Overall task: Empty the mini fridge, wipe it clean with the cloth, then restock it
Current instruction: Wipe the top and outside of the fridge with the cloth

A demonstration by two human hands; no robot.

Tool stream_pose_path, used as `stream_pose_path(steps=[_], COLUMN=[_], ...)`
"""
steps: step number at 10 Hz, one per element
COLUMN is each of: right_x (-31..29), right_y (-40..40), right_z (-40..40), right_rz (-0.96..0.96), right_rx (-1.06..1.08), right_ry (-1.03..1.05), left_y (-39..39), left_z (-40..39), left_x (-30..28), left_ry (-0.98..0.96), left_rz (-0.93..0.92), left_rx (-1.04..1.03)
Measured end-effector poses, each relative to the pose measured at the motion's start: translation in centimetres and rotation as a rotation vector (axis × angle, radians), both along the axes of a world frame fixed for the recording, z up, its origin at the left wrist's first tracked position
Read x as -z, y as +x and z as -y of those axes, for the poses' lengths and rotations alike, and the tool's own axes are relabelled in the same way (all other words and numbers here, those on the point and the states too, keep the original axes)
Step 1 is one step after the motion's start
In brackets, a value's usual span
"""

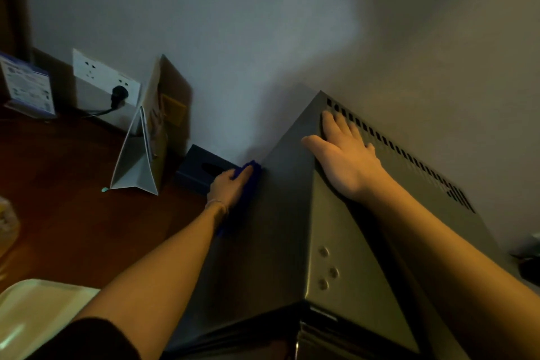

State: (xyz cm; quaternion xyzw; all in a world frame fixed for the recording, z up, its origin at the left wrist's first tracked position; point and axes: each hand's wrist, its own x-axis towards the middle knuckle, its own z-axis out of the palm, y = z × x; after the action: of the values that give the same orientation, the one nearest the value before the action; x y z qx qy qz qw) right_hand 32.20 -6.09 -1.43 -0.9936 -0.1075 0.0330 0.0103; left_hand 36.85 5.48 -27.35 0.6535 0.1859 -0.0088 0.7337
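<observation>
The grey mini fridge [344,242] stands against the wall, seen from above its front left corner. My left hand [228,187] presses a blue cloth [249,181] flat against the fridge's left side, near the back edge. My right hand [343,155] lies flat on the fridge's top, fingers straight and reaching the row of vent slots [409,155] at the back. The fridge's door and inside are out of view.
A dark wooden tabletop [67,184] lies left of the fridge. On it stand a dark tissue box [201,169], a folded paper bag [146,152] and a blue card stand [27,88]. A plug sits in the wall socket [105,79]. A pale tray [38,316] is at the bottom left.
</observation>
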Motion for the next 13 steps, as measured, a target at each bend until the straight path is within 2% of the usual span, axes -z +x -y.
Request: stream_pose_path(steps=[3,4,6,7,8,9,10,11,13], right_x=[0.1,-0.1,-0.3,-0.3,-0.3,-0.2,-0.1,0.0,0.1], right_y=[0.0,-0.1,-0.1,-0.2,-0.3,-0.1,0.0,0.0,0.0], right_z=[0.1,0.0,-0.1,-0.1,-0.1,-0.2,-0.1,0.0,-0.3], right_rz=[0.005,-0.001,-0.006,-0.008,-0.008,-0.001,0.000,0.002,0.010], right_rx=[-0.011,-0.012,-0.008,-0.001,-0.006,-0.005,-0.004,-0.003,0.005], right_ry=[0.011,0.018,0.019,0.019,0.023,0.023,0.024,0.021,0.007], left_y=[-6.9,-10.2,-16.8,-19.2,-20.6,-20.4,-18.0,-13.1,-3.2], left_z=[-0.7,-0.9,-0.4,0.1,0.1,-0.1,-0.2,0.1,0.3], left_x=[4.8,4.1,-0.4,-5.2,-9.7,-12.1,-11.9,-10.1,-6.4], left_ry=[-0.022,-0.045,-0.103,-0.152,-0.132,-0.085,-0.121,-0.142,-0.140], left_rz=[-0.063,-0.046,0.045,0.219,0.406,0.570,0.613,0.570,0.459], left_rx=[0.048,0.019,-0.099,-0.168,-0.154,-0.111,-0.101,-0.159,-0.108])
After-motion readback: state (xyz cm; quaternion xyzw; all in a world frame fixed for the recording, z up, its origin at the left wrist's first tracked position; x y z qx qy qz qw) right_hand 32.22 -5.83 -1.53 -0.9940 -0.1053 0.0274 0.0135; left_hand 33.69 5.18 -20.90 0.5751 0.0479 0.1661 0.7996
